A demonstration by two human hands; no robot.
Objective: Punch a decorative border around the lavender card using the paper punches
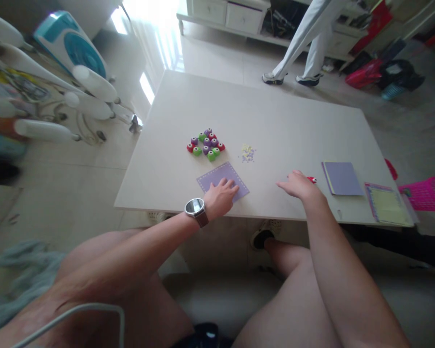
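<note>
My left hand (222,197), with a watch (195,208) on its wrist, lies with fingers spread on a purple paper sheet (217,175). A row of small punched holes runs along the sheet's visible edges. Over the table to the right is my right hand (297,185), a finger stretched to the left and the other fingers partly hidden. Just beyond it shows a red craft punch (312,180), apart from the others. Behind the sheet sit several red, green and purple craft punches (206,150) in a cluster. Beside them is a small heap of yellow and purple paper bits (248,153).
On the white table's (275,121) right side lie a stack of purple paper (342,179) and a yellow sheet with a patterned border (387,204). A pink basket (429,194) stands past the right edge. Another person's legs (300,43) are behind the table.
</note>
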